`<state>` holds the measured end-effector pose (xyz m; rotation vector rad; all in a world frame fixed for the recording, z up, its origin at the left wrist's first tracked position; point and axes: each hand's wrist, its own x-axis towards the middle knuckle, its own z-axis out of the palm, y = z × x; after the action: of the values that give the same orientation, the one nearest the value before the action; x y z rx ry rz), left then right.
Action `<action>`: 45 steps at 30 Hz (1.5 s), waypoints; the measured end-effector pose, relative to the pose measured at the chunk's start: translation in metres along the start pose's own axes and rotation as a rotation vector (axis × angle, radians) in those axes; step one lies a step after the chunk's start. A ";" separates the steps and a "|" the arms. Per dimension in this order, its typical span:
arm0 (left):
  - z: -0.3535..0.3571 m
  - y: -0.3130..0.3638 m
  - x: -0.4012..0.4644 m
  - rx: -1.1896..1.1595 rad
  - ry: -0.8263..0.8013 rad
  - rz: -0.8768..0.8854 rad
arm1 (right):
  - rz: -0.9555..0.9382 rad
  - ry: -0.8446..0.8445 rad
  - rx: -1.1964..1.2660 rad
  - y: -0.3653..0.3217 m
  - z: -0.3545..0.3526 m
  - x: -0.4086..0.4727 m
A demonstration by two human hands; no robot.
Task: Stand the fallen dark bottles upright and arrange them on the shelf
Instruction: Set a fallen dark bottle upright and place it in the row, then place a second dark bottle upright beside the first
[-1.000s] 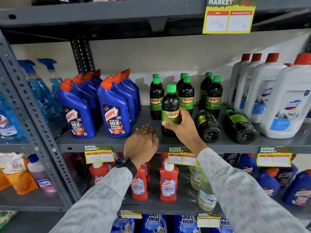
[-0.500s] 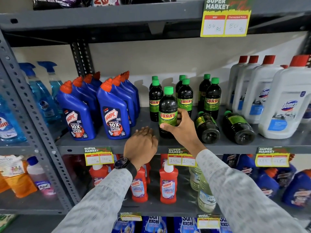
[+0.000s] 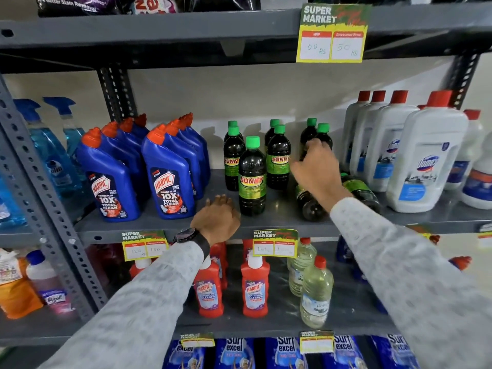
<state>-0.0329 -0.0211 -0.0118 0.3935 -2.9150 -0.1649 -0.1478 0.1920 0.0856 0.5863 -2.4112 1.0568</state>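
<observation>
Step in hand: one bottle stands at the front (image 3: 252,177); I judge the next job is to lift the two fallen ones.
Right hand (image 3: 316,169): fingers spread and loose, holding nothing; the fingertips are at the shoulder of a standing bottle (image 3: 323,134) in the right column, and I cannot tell if they touch it.
Left hand (image 3: 217,219): fingers curled down, resting on the front edge of the shelf (image 3: 165,225), holding nothing.
Fallen bottles: two, on the middle shelf, bases toward the near edge; the left one (image 3: 310,206) is partly under the right wrist, the right one (image 3: 362,190) lies just beside the white jugs (image 3: 426,161).
How to do it well: take each fallen bottle at the body, turn it cap up, set it in front of a column with the label to the front.
Risk: the upright ones stand close together, so a careless wrist may knock them.
Count, dark bottles: seven upright, two lying, nine in all.
Count, blue bottles (image 3: 170,177): two columns, about four each; the far ones are partly hidden.
</observation>
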 end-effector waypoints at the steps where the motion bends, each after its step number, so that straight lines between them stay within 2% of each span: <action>1: 0.001 -0.001 0.000 0.000 -0.002 -0.005 | 0.038 -0.066 -0.100 0.003 -0.005 0.005; 4: 0.003 -0.003 0.000 0.048 -0.038 -0.014 | 0.138 -0.281 -0.283 0.012 -0.011 0.009; 7: 0.002 -0.001 -0.001 0.068 -0.034 -0.016 | 0.230 -0.508 -0.355 0.016 -0.010 0.014; 9: 0.000 0.002 -0.003 0.011 0.015 -0.026 | 0.318 -0.610 -0.308 0.018 -0.008 0.016; 14: -0.002 0.005 -0.002 0.006 0.033 -0.009 | 0.549 -0.676 -0.048 0.020 -0.008 0.015; 18: 0.000 0.002 -0.002 0.039 -0.005 -0.016 | 0.479 -0.618 0.105 0.008 -0.031 0.018; 24: 0.002 -0.001 -0.003 0.074 0.018 0.015 | 0.303 -0.260 0.413 -0.001 -0.042 0.023; 27: 0.004 -0.002 -0.003 0.057 0.032 0.030 | 0.184 -0.088 0.335 0.008 -0.027 0.012; 30: 0.002 0.002 -0.002 0.029 0.005 0.000 | 0.081 0.006 0.253 0.021 -0.007 -0.010; 33: 0.002 0.002 -0.003 0.014 0.022 -0.005 | 0.012 0.029 0.260 0.035 0.010 -0.029; 42: 0.005 -0.001 -0.001 0.008 0.028 0.004 | 0.057 0.047 0.272 0.045 0.026 -0.040; 45: 0.005 -0.001 -0.001 0.002 0.029 0.000 | 0.071 -0.053 0.418 0.052 0.028 -0.038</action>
<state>-0.0326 -0.0216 -0.0171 0.3928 -2.8872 -0.1544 -0.1506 0.2104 0.0182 0.6726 -2.2779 1.6123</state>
